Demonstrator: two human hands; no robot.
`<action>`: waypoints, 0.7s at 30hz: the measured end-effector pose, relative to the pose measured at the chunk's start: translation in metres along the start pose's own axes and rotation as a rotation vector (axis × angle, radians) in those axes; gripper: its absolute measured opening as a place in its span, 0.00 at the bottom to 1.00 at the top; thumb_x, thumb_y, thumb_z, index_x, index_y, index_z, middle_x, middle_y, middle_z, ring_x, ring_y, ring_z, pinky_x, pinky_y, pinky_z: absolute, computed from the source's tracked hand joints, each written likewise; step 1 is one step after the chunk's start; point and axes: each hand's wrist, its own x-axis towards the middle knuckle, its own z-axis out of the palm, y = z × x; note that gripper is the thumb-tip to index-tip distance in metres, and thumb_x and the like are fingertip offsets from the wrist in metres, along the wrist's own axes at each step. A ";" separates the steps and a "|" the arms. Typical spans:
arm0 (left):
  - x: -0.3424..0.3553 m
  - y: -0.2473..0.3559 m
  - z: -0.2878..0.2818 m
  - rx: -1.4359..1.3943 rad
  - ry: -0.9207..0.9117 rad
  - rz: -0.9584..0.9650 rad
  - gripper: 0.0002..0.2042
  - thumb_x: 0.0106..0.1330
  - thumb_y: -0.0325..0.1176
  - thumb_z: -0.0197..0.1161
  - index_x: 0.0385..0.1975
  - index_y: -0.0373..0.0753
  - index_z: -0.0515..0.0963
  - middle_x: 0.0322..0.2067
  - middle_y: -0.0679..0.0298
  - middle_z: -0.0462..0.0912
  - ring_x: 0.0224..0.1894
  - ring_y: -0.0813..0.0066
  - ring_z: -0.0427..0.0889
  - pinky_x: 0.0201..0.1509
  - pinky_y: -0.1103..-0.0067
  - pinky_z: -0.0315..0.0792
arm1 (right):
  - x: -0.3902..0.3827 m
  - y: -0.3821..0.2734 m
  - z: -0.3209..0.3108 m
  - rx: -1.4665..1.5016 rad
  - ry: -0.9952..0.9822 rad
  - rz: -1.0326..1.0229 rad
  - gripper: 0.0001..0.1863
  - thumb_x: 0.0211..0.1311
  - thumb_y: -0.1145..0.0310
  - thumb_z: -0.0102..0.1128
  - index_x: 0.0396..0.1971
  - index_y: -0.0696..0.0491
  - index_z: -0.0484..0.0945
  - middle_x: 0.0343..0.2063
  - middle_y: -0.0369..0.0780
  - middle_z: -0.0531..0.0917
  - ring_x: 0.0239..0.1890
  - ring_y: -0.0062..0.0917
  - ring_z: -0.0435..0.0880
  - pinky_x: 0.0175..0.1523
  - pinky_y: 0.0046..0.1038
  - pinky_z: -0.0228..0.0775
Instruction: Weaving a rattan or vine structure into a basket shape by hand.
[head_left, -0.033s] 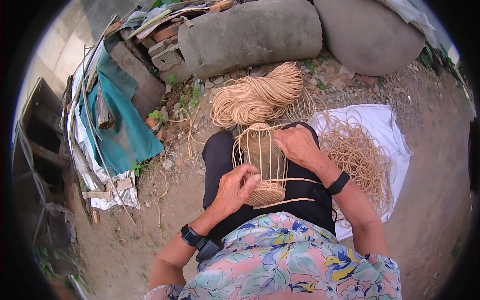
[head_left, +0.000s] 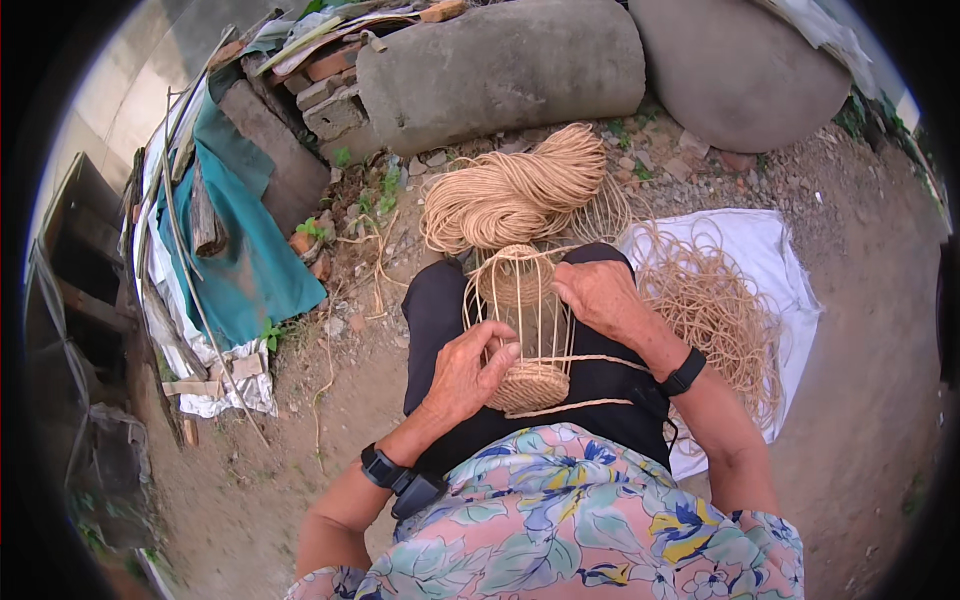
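Note:
A half-woven piece of tan twisted rope [head_left: 532,387] lies across my lap, its dense woven band nearest my body. Long bare strands [head_left: 503,320] run from that band to a second woven end [head_left: 513,280] between my knees. My left hand [head_left: 468,372] is closed at the band's left edge, thumb and fingers pinching it where the strands meet the weave. Over my right knee, my right hand [head_left: 605,303] is curled shut beside the outermost strand; whatever its fingers hold is hidden. Two loose rope ends [head_left: 585,404] stick out rightward from the band.
Beyond my knees sits a thick hank of tan rope [head_left: 515,195]. Loose tangled rope [head_left: 715,325] lies on a white sheet [head_left: 800,290] at my right. Concrete cylinders [head_left: 500,75] stand at the back, and a teal cloth [head_left: 235,240] covers rubble at left.
My right hand has shifted very slightly to the right and down. The left hand has moved a touch up and left; the woven piece is nearly still.

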 end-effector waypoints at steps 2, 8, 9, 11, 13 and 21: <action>0.015 0.002 -0.002 -0.037 -0.065 -0.073 0.13 0.67 0.38 0.58 0.40 0.33 0.75 0.25 0.64 0.78 0.29 0.80 0.75 0.33 0.79 0.71 | -0.009 0.013 -0.002 0.001 0.119 -0.020 0.10 0.63 0.64 0.55 0.38 0.54 0.75 0.33 0.45 0.79 0.38 0.42 0.79 0.42 0.41 0.70; 0.030 -0.006 0.012 -0.204 -0.186 -0.195 0.12 0.67 0.38 0.59 0.39 0.35 0.77 0.29 0.68 0.79 0.33 0.83 0.74 0.37 0.81 0.70 | 0.035 0.023 0.014 -0.350 0.416 -0.120 0.13 0.53 0.73 0.57 0.40 0.53 0.77 0.30 0.40 0.79 0.40 0.33 0.77 0.47 0.35 0.63; 0.030 0.000 0.013 -0.226 -0.214 -0.254 0.11 0.66 0.37 0.60 0.39 0.35 0.78 0.29 0.69 0.79 0.33 0.83 0.74 0.37 0.82 0.69 | 0.040 0.031 0.020 -0.352 0.418 -0.112 0.13 0.53 0.73 0.57 0.40 0.53 0.77 0.30 0.40 0.79 0.40 0.33 0.77 0.47 0.35 0.63; 0.030 0.000 0.012 -0.249 -0.234 -0.319 0.10 0.66 0.36 0.61 0.38 0.36 0.78 0.29 0.69 0.79 0.33 0.84 0.74 0.37 0.82 0.69 | 0.046 0.035 0.023 -0.323 0.272 -0.145 0.13 0.49 0.76 0.57 0.39 0.54 0.75 0.30 0.41 0.81 0.40 0.32 0.78 0.48 0.35 0.64; 0.027 -0.006 0.014 -0.314 -0.197 -0.292 0.09 0.64 0.35 0.63 0.37 0.36 0.78 0.29 0.69 0.79 0.32 0.85 0.74 0.36 0.83 0.69 | 0.042 0.035 0.017 -0.308 0.268 -0.200 0.13 0.50 0.76 0.56 0.38 0.55 0.75 0.29 0.41 0.81 0.39 0.32 0.79 0.48 0.35 0.64; 0.021 -0.011 0.013 -0.227 -0.071 -0.206 0.07 0.64 0.33 0.62 0.35 0.35 0.79 0.25 0.70 0.78 0.29 0.86 0.72 0.33 0.84 0.68 | -0.009 0.045 -0.008 -0.135 0.346 -0.095 0.04 0.60 0.73 0.51 0.33 0.55 0.68 0.25 0.48 0.80 0.28 0.49 0.80 0.31 0.46 0.71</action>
